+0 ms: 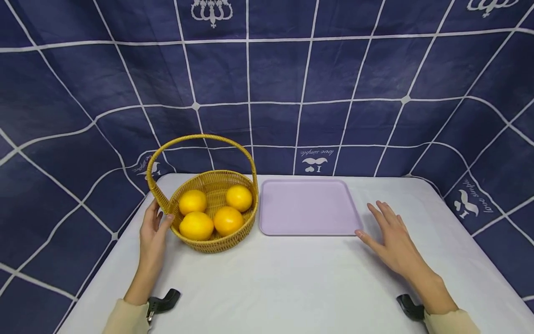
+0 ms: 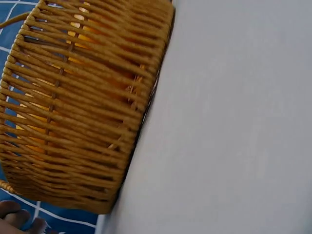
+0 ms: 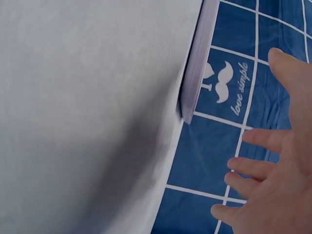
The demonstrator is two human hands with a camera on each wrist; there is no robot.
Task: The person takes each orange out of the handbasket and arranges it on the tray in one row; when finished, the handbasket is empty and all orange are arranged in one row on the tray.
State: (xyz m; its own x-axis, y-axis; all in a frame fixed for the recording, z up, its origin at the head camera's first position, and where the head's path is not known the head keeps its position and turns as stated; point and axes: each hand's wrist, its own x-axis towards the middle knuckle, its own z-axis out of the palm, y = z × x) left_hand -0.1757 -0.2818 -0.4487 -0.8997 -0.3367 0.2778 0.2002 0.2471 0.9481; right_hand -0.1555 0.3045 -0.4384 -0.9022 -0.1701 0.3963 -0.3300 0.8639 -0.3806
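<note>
Table [image 1: 292, 287] fills the near and middle scene, a cloth backdrop [image 1: 292, 83] hangs behind it on the far side and drops past both side edges. Basket [image 1: 208, 243] sits on the table left of centre, four oranges [image 1: 196, 226] inside it: two near, two far. Tray [image 1: 306, 206] lies flat on the table just right of the basket, close beside it, touching or not unclear. Left hand [image 1: 152, 234] at the basket's left side, thumb against its wall. Right hand [image 1: 394, 243] on the table right of the tray, thumb by its near-right corner.
</note>
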